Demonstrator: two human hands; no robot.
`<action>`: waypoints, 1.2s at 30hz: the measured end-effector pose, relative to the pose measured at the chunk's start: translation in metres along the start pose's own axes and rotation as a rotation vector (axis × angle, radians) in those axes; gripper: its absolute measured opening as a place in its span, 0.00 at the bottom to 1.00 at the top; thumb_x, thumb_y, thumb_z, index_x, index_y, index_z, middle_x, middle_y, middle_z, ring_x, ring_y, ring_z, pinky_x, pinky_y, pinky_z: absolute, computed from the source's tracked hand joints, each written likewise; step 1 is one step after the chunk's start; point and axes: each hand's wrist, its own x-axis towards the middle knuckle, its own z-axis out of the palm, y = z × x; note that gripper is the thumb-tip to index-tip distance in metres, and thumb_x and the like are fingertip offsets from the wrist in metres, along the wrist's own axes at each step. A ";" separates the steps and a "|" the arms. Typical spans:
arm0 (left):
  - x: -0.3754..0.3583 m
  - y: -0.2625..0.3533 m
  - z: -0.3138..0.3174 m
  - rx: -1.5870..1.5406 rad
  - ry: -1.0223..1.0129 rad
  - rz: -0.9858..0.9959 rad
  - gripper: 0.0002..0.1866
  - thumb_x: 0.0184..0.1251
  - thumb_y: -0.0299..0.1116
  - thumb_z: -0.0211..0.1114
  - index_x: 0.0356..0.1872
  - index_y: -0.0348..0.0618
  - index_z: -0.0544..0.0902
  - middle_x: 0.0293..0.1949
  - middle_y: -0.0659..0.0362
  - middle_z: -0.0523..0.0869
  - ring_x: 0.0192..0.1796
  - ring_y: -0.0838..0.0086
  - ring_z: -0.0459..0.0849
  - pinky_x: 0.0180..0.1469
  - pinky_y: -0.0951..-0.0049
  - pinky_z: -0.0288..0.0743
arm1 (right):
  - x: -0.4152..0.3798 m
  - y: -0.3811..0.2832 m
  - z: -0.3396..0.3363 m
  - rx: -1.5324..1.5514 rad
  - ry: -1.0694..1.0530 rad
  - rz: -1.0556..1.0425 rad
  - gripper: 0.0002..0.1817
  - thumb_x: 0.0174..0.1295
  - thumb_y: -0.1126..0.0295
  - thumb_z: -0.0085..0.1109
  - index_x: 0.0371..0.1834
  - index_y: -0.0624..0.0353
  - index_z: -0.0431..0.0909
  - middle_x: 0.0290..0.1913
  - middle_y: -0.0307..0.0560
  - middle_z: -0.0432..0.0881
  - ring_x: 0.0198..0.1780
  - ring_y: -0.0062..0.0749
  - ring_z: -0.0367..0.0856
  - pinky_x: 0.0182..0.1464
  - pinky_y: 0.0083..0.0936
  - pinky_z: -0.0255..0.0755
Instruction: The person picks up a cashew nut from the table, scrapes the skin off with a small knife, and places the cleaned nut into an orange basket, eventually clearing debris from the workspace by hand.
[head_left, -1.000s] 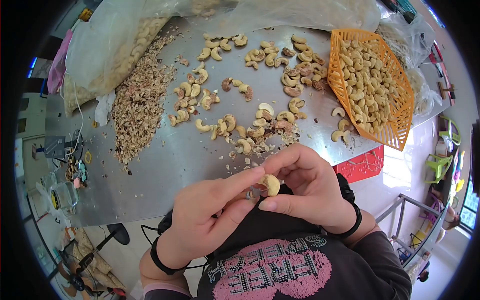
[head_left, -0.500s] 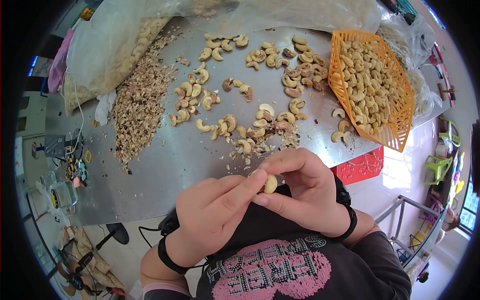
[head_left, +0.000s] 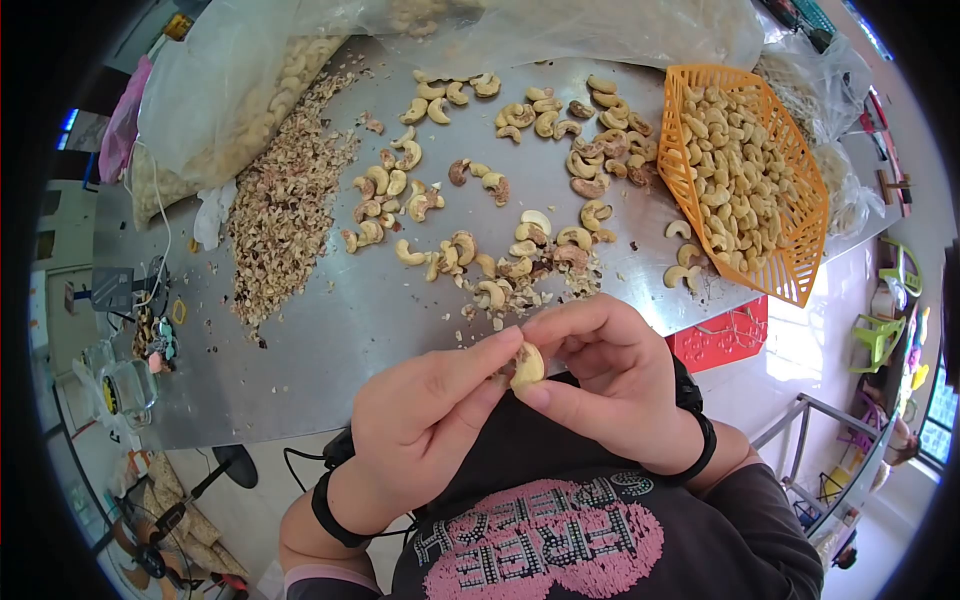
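A pale cashew nut (head_left: 527,365) with a brownish patch is held between my two hands, just in front of the table's near edge. My right hand (head_left: 605,385) pinches it between thumb and fingers. From the other side, the thumb and index finger of my left hand (head_left: 430,410) close on the nut's left end. Beyond my fingertips, loose cashews (head_left: 490,293) lie among bits of skin on the metal table (head_left: 330,370). More cashews, some with brown skin, are spread in small groups farther back.
An orange plastic basket (head_left: 683,170) full of peeled cashews stands at the right. A heap of skin flakes (head_left: 285,210) lies at the left beside a clear bag of cashews (head_left: 165,180). Below the table's right edge sits a red box (head_left: 720,337).
The cashew has turned between my fingers and now shows its curved side with a brownish patch. My left fingers have shifted slightly on it.
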 end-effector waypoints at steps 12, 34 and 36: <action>0.010 0.001 -0.014 0.084 -0.153 0.198 0.20 0.47 0.21 0.60 0.46 0.44 0.76 0.30 0.58 0.81 0.24 0.69 0.78 0.24 0.76 0.69 | -0.001 -0.003 -0.003 0.000 -0.083 -0.040 0.16 0.48 0.82 0.58 0.40 0.65 0.69 0.36 0.43 0.75 0.37 0.21 0.74 0.42 0.18 0.68; 0.011 0.003 -0.017 0.002 -0.190 0.111 0.19 0.49 0.21 0.59 0.46 0.41 0.76 0.34 0.56 0.82 0.29 0.69 0.81 0.29 0.77 0.71 | 0.000 -0.004 -0.003 0.010 -0.065 0.037 0.16 0.47 0.82 0.59 0.40 0.64 0.67 0.34 0.41 0.75 0.36 0.19 0.73 0.41 0.16 0.67; 0.010 0.000 -0.016 0.000 -0.181 0.131 0.19 0.49 0.21 0.59 0.46 0.42 0.76 0.33 0.57 0.82 0.27 0.69 0.80 0.27 0.77 0.71 | 0.000 -0.002 -0.003 0.009 -0.071 0.006 0.15 0.47 0.83 0.58 0.39 0.64 0.68 0.34 0.42 0.75 0.35 0.20 0.73 0.41 0.17 0.67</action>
